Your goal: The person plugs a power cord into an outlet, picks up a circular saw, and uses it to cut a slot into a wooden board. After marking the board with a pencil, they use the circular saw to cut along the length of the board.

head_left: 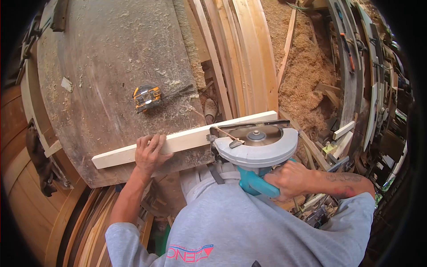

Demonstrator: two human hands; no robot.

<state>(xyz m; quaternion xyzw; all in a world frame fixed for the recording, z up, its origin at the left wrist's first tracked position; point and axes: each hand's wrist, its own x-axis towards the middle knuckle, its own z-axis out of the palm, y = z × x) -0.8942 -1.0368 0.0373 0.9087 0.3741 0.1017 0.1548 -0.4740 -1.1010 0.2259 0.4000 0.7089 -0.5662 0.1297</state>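
Observation:
A long pale wooden board (191,138) lies across the front of the workbench (102,58), its right end reaching past the bench edge. My left hand (150,153) is closed over the board's left part, thumb toward the right. In my right hand (288,179) is the teal handle of a circular saw (258,147), fingers wrapped round it. The saw's grey guard and round blade sit at the board's right part, just beyond the bench edge. A thin stick lies across the guard opening. Farther back on the bench rests a yellow and black tape measure (147,98).
Long planks (253,58) stretch away beyond the bench's right side. Sawdust (307,75) covers the ground to the right, with wood offcuts (343,130) nearby. More boards (91,227) stand at the lower left. Curved wooden panels (26,178) are along the left.

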